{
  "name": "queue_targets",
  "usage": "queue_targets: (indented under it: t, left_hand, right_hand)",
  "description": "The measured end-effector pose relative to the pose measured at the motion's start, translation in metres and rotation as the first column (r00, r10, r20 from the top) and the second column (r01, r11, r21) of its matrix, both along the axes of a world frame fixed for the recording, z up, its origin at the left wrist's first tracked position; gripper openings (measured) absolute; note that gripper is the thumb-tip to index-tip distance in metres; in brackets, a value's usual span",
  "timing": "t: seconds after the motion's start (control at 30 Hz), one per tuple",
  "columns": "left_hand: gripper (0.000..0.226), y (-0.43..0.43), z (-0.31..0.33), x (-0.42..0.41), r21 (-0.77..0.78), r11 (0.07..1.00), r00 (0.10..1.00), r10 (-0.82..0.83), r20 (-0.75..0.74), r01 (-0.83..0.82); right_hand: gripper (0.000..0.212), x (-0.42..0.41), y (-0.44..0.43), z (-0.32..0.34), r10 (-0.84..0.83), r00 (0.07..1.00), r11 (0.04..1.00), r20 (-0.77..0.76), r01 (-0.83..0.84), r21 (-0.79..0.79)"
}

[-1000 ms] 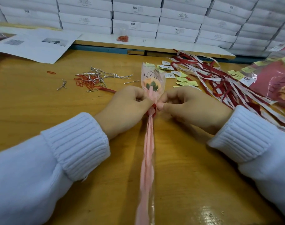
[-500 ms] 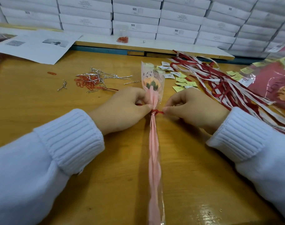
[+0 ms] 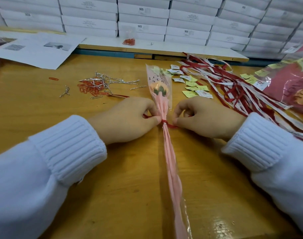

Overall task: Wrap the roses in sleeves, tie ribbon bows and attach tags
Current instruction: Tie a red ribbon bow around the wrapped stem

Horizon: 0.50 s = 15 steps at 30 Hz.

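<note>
Head view. The rose (image 3: pixel 160 88) lay in its sleeve (image 3: pixel 169 152) lengthwise at frame centre on the table (image 3: pixel 43 109), bloom toward the top, stem end running off the lower edge. A red ribbon (image 3: pixel 164 121) was cinched round the sleeve's gathered neck, just below the bloom. My left hand (image 3: pixel 128 119) pinched the ribbon end left of the knot and my right hand (image 3: pixel 207 118) pinched the end right of it, fingers curled.

Step, as I judged it: drawing the first knot tight before looping the bow. It wanted an equal, level pull outward on both ends, the knot seated on the gather, and no force that would tear the film.

Materials:
- Sleeve: clear glossy film over pleated pink paper, tapering long and thin.
- Ribbon: narrow, flat, limp.
- Bloom: peach, with green sepals.
- Tags (image 3: pixel 192 85): small yellow and white paper squares, right of the bloom.
- Spare ribbons (image 3: pixel 233 87): red and white strips fanned at upper right.
- Paper clips (image 3: pixel 92 88): red, tangled with silver wire ties (image 3: pixel 109 80), upper left.
</note>
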<state>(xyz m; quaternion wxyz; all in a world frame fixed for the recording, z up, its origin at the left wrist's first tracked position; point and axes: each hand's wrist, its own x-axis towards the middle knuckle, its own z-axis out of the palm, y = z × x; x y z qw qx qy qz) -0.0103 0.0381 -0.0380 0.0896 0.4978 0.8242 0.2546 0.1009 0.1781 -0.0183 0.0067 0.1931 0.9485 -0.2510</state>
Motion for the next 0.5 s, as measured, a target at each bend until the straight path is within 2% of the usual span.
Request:
queue_targets:
  t: [0.17, 0.4, 0.5]
  left_hand:
    - [0.014, -0.0026, -0.0015, 0.0018, 0.035, 0.998, 0.997, -0.049, 0.054, 0.047]
    - [0.015, -0.0018, -0.0015, 0.0017, -0.003, 0.999, 0.996, -0.053, 0.075, 0.053]
    - [0.041, -0.0057, 0.0034, 0.0040, 0.015, 0.994, 0.987, -0.113, 0.117, 0.112]
  right_hand:
    - [0.006, 0.0003, 0.0027, -0.0034, 0.051, 0.991, 0.997, -0.125, -0.059, -0.059]
    - [0.009, 0.0015, 0.0022, -0.0005, 0.070, 0.991, 0.985, -0.111, -0.086, -0.148]
    - [0.012, 0.0031, 0.0006, -0.0001, 0.078, 0.989, 0.980, -0.125, -0.100, -0.173]
